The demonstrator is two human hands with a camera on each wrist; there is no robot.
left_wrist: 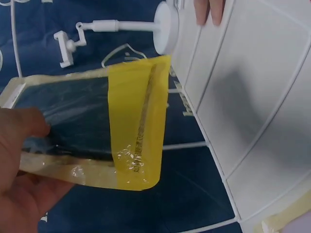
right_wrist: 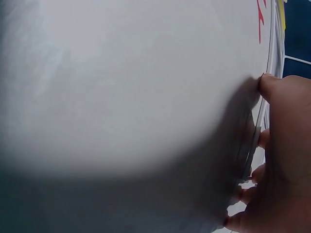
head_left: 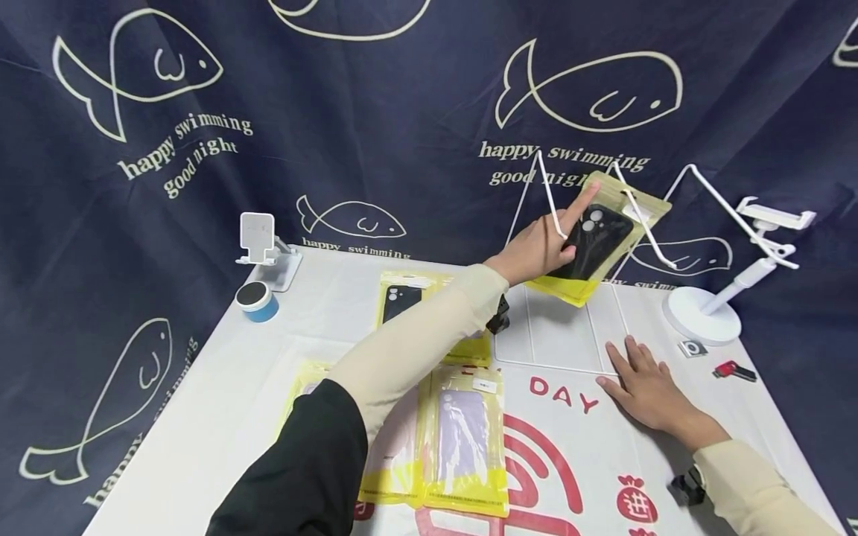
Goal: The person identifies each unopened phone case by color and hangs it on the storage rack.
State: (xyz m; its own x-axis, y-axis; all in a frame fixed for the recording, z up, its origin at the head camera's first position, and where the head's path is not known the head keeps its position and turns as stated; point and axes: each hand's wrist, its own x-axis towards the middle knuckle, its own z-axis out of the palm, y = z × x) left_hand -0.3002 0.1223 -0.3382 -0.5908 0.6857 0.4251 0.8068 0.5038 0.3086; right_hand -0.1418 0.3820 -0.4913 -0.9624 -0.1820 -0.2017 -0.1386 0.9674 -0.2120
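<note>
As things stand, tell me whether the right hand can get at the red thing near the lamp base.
Probably yes. The right hand lies flat and holds nothing, and the red thing sits just to its right on bare tabletop, nothing between them.

Worktop (head_left: 221, 387) with a white cover printed in red, "DAY" legible. Rear left: a white folding phone stand (head_left: 263, 249) with a small blue cylindrical speaker (head_left: 257, 301) just beside it. Centre front: yellow-edged packaged phone cases (head_left: 462, 439) lying flat, some overlapping. Right: a white phone holder (head_left: 731, 283) on a round base, near a small red object (head_left: 733, 370). Behind: a navy fish-print backdrop (head_left: 402, 112).
</note>
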